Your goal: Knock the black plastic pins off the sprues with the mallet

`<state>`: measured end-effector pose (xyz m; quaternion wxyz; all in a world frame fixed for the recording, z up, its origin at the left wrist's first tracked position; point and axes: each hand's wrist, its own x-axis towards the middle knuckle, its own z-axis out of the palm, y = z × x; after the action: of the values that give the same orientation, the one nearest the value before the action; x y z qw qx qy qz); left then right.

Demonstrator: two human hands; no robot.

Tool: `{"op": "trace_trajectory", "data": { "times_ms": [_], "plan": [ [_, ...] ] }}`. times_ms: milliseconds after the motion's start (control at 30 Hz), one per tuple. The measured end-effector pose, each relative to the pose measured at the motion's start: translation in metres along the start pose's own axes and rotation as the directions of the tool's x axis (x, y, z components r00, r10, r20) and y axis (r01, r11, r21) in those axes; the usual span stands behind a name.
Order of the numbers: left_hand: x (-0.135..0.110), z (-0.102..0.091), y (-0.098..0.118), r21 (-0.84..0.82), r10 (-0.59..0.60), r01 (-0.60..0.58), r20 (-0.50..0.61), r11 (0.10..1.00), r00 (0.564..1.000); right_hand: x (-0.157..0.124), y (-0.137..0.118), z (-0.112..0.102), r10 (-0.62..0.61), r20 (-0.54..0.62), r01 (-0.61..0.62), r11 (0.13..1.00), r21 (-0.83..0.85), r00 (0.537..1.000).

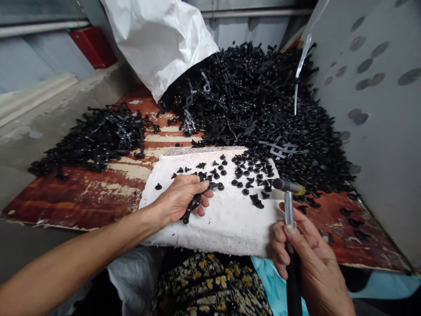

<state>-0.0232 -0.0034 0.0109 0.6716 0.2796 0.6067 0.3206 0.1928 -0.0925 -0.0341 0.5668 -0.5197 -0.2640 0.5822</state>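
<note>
My left hand point(186, 197) is closed on a black plastic part point(192, 205), a branched piece with small round ends, held over a white cloth point(210, 228). In my right hand point(305, 250) is a hammer point(288, 206), gripped by its handle with the head upward. The hammer's head has a dark face on one side and a yellow one on the other. Small black mushroom-shaped plastic pieces point(245, 192) lie scattered on the cloth between and beyond the hands. My palm hides some of the part in the left hand.
A large heap of black plastic parts point(243, 96) covers the back and right of the worn red-brown board point(108, 193). A smaller pile point(101, 136) lies at the left. A white sack point(161, 39) leans in from behind, and a spotted grey panel point(368, 109) bounds the right.
</note>
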Motion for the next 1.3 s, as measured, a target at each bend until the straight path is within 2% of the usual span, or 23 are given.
{"op": "trace_trajectory", "data": {
  "times_ms": [167, 600, 1100, 1300],
  "plan": [
    [0.001, 0.004, -0.002, -0.048, 0.019, -0.022, -0.048, 0.999, 0.999, 0.003, 0.002, -0.001, -0.013, 0.029, 0.012, 1.000, 0.020, 0.999],
    [-0.001, 0.011, -0.002, -0.059, -0.012, 0.008, -0.075, 0.998, 0.997, 0.002, 0.004, -0.007, -0.037, 0.084, 0.036, 0.999, 0.021, 0.996],
    [-0.001, 0.010, -0.007, -0.050, 0.016, -0.018, -0.055, 0.999, 0.998, 0.000, 0.003, -0.004, -0.037, 0.043, 0.036, 0.999, 0.014, 0.998],
    [-0.002, 0.011, -0.006, -0.049, 0.011, -0.013, -0.035, 0.999, 0.999, 0.002, 0.004, -0.004, -0.048, 0.060, 0.048, 0.999, 0.007, 0.997]
  ]
}}
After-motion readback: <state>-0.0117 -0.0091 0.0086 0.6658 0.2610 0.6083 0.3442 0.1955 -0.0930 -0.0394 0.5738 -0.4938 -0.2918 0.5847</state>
